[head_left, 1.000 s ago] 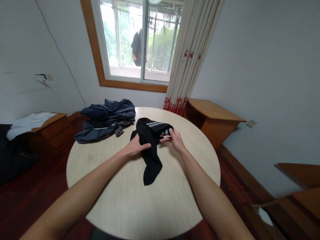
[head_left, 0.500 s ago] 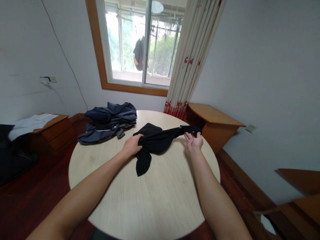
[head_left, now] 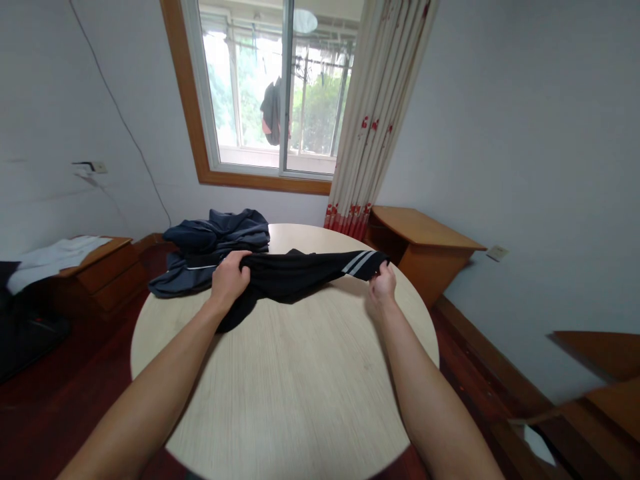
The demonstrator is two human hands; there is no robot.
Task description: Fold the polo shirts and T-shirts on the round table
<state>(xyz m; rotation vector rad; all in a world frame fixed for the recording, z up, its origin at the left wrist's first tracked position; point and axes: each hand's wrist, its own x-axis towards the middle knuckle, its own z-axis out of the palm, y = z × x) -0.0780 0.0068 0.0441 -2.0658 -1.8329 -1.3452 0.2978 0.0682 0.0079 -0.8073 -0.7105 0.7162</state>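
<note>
A black garment [head_left: 295,275] with two light stripes near one end is stretched sideways over the round table [head_left: 300,387]. My left hand [head_left: 230,279] is closed on its left part, and a loose dark flap hangs down below that hand onto the tabletop. At the striped end, my right hand [head_left: 383,283] pinches the edge of the cloth. The stretch between my hands is drawn fairly straight, with a few folds. Whether it is a shirt or another kind of garment, I cannot tell.
A heap of dark blue-grey clothes [head_left: 215,240] lies on the table's back left. Behind the table's right side stands a wooden desk [head_left: 425,233], beside a patterned curtain [head_left: 367,133]. A low wooden cabinet [head_left: 105,267] with white cloth on top is at the left.
My left hand has moved left with its part of the garment, pulling it straighter. My right hand now grips the end, and its two stripes have come into view.
</note>
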